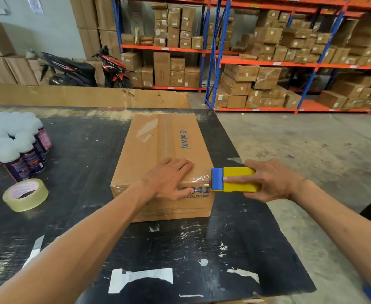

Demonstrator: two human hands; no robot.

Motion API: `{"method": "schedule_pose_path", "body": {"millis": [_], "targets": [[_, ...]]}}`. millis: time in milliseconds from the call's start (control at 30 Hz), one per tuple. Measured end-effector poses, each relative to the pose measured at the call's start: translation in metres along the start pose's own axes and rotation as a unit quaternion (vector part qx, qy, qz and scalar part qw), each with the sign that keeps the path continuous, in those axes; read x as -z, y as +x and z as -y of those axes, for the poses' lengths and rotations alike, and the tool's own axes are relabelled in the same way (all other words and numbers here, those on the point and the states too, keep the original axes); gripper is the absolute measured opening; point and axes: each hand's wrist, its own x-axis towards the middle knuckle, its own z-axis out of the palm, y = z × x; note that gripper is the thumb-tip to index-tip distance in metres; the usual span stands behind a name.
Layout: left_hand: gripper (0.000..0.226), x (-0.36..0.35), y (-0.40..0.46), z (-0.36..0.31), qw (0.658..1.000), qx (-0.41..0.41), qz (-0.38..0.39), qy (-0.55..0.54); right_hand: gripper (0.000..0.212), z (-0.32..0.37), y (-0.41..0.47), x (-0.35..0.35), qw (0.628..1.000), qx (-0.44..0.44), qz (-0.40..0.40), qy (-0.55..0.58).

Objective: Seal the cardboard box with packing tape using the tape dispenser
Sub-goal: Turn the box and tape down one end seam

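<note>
A closed brown cardboard box (158, 139) printed "Glodway" lies on the black table (88, 154), with clear tape along its top seam. My left hand (169, 178) lies flat, fingers spread, on the box's near top edge and front face. My right hand (272, 181) grips a yellow and blue tape dispenser (235, 179). Its blue end touches the box's near right corner, where a short strip of clear tape (201, 178) runs across to the box.
A loose roll of clear tape (25, 195) lies on the table at the left. Several purple spray cans with white caps (15, 143) stand beyond it. The table's right edge drops to concrete floor (300, 137). Shelving with cartons and a scooter (86, 69) stand behind.
</note>
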Motion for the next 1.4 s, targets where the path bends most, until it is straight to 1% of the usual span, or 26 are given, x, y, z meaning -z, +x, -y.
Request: {"method": "schedule_pose_path", "body": {"millis": [67, 100, 133, 200, 267, 433, 533, 600, 667, 767, 833, 933, 1033, 1100, 1200, 1300, 1400], "targets": [[0.096, 0.003, 0.013, -0.012, 0.999, 0.005, -0.022, 0.024, 0.060, 0.000, 0.003, 0.002, 1.000, 0.006, -0.005, -0.007], [0.099, 0.003, 0.018, -0.017, 1.000, 0.010, -0.020, 0.018, 0.060, 0.000, 0.005, 0.003, 1.000, 0.011, -0.006, -0.009], [0.100, 0.000, 0.021, -0.021, 1.000, 0.015, -0.006, 0.006, 0.060, 0.000, 0.006, 0.003, 1.000, 0.017, -0.007, -0.012], [0.100, -0.007, 0.024, -0.022, 0.999, 0.017, 0.047, -0.004, 0.059, -0.001, 0.006, 0.003, 1.000, 0.016, -0.009, -0.018], [0.102, -0.012, 0.026, -0.016, 0.997, 0.014, 0.070, -0.008, 0.059, -0.002, 0.003, 0.000, 1.000, 0.006, -0.011, -0.014], [0.104, -0.012, 0.026, -0.012, 0.997, 0.016, 0.075, -0.024, 0.056, -0.008, -0.008, -0.002, 1.000, -0.001, -0.025, 0.007], [0.108, -0.011, 0.026, -0.013, 0.997, 0.016, 0.071, -0.028, 0.055, -0.014, -0.020, 0.004, 0.999, -0.002, -0.048, 0.021], [0.110, -0.010, 0.026, -0.012, 0.997, 0.018, 0.068, -0.036, 0.053, -0.016, -0.020, 0.006, 0.999, 0.010, -0.044, 0.010], [0.105, -0.009, 0.025, -0.014, 0.996, 0.020, 0.068, -0.046, 0.051, -0.015, -0.017, 0.008, 0.999, 0.016, -0.033, -0.008], [0.085, -0.009, 0.025, -0.017, 0.996, 0.034, 0.062, -0.055, 0.052, -0.013, -0.016, 0.006, 0.999, 0.007, -0.034, -0.010], [0.078, -0.008, 0.027, -0.017, 0.996, 0.037, 0.058, -0.056, 0.052, -0.013, -0.016, 0.001, 1.000, -0.006, -0.027, -0.006], [0.078, -0.008, 0.026, -0.018, 0.997, 0.032, 0.063, -0.043, 0.054, -0.011, -0.018, -0.004, 1.000, -0.024, -0.005, -0.012], [0.077, -0.008, 0.025, -0.014, 0.997, 0.027, 0.070, -0.035, 0.056, -0.018, -0.030, -0.004, 0.999, -0.027, -0.037, -0.001], [0.077, -0.008, 0.025, -0.014, 0.997, 0.025, 0.072, -0.034, 0.058, -0.019, -0.035, -0.004, 0.999, -0.028, -0.038, 0.009], [0.077, -0.009, 0.025, -0.013, 0.997, 0.026, 0.065, -0.031, 0.053, -0.017, -0.040, -0.004, 0.999, -0.024, -0.023, 0.027], [0.077, -0.010, 0.022, -0.008, 0.997, 0.026, 0.065, -0.031, 0.051, -0.029, -0.060, 0.010, 0.999, -0.031, -0.020, 0.040], [0.077, -0.011, 0.021, -0.005, 0.997, 0.022, 0.063, -0.032, 0.051, -0.037, -0.069, 0.016, 0.999, -0.038, -0.010, 0.023]]}}
